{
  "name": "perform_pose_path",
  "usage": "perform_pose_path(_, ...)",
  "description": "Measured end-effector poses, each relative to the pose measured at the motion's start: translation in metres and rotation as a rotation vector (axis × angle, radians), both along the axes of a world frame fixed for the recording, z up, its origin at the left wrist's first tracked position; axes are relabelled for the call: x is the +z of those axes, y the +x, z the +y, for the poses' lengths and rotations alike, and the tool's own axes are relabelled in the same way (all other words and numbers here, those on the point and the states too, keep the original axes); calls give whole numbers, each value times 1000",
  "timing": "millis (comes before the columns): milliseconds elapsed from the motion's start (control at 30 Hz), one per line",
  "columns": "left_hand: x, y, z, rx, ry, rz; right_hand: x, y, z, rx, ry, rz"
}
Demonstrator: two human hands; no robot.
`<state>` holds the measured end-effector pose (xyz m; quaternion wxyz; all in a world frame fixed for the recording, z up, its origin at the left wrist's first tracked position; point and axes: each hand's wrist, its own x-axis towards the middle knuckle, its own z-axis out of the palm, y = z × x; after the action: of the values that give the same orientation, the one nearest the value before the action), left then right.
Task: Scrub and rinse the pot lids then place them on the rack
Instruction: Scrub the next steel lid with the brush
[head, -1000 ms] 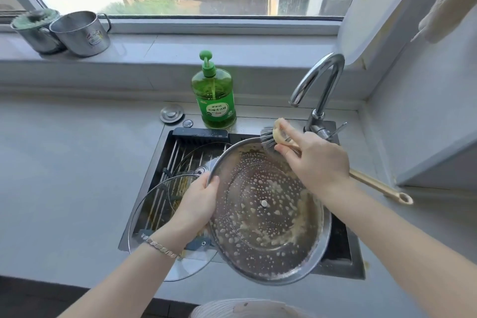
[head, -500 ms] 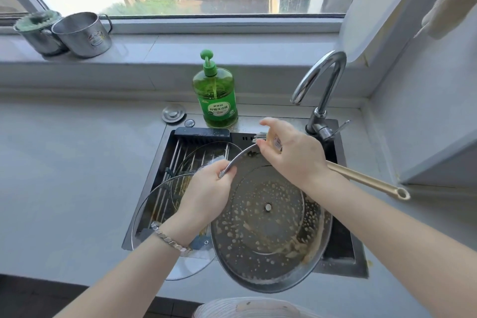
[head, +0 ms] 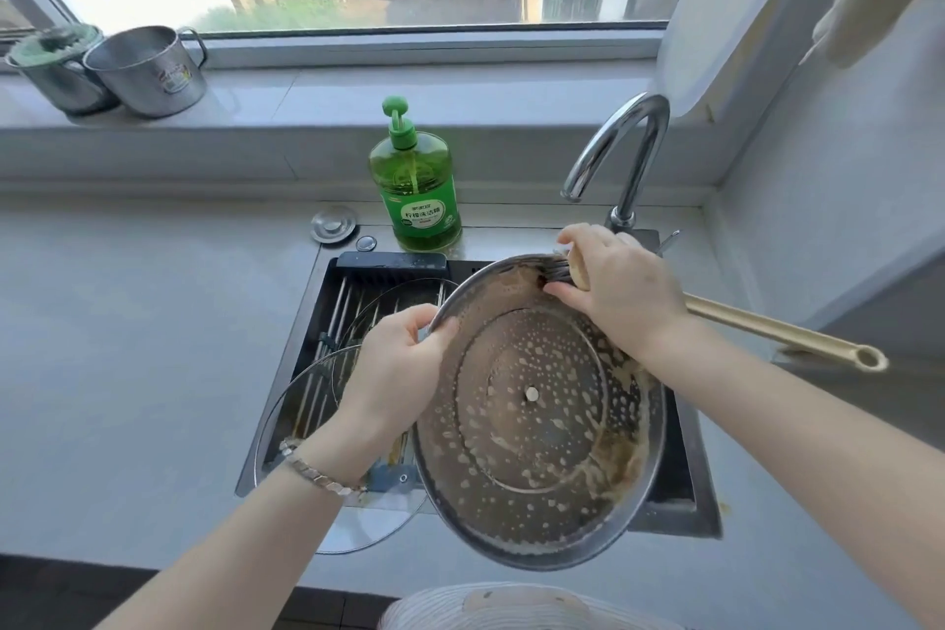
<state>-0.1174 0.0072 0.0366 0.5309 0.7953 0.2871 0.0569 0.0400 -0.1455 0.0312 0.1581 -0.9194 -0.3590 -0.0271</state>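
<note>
A large steel pot lid (head: pixel 537 430), its underside spotted with brownish suds, is held tilted over the sink. My left hand (head: pixel 394 368) grips its upper left rim. My right hand (head: pixel 613 287) holds a long wooden-handled brush (head: pixel 777 333), whose bristles press against the lid's far inner edge. Two glass lids (head: pixel 301 399) lie on the black rack (head: pixel 388 266) across the left side of the sink, partly hidden by my left arm.
A green bottle of dish soap (head: pixel 417 184) stands behind the sink beside a sink plug (head: pixel 333 223). The curved tap (head: pixel 621 154) rises at the back right. Two steel mugs (head: pixel 148 67) sit on the window ledge. Grey counter lies left and right.
The brush has travelled along the lid's far rim, left and then back to the upper right. My left hand has shifted its hold higher on the rim and the lid has turned slightly.
</note>
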Motion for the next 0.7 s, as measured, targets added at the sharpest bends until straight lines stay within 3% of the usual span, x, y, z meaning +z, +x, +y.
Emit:
perform_pose_path(100,8,-3,2,59,-3,-66,-9,5,-11,-106,-59,89)
perform_pose_path(167,14,-5,-1,144,-16,-116,-19,5,-23,-218,-56,250)
perform_pose_path(367,9,-5,-15,394,-14,-216,-56,-10,-39,-543,304,800)
perform_pose_path(467,2,-6,-22,466,-21,-222,-73,-16,-34,-674,367,957)
perform_pose_path(533,-4,-9,-26,414,-39,-171,-75,-13,-32,-720,381,920)
perform_pose_path(700,-14,-19,-24,140,-170,-12,-53,-2,-41,-626,319,596)
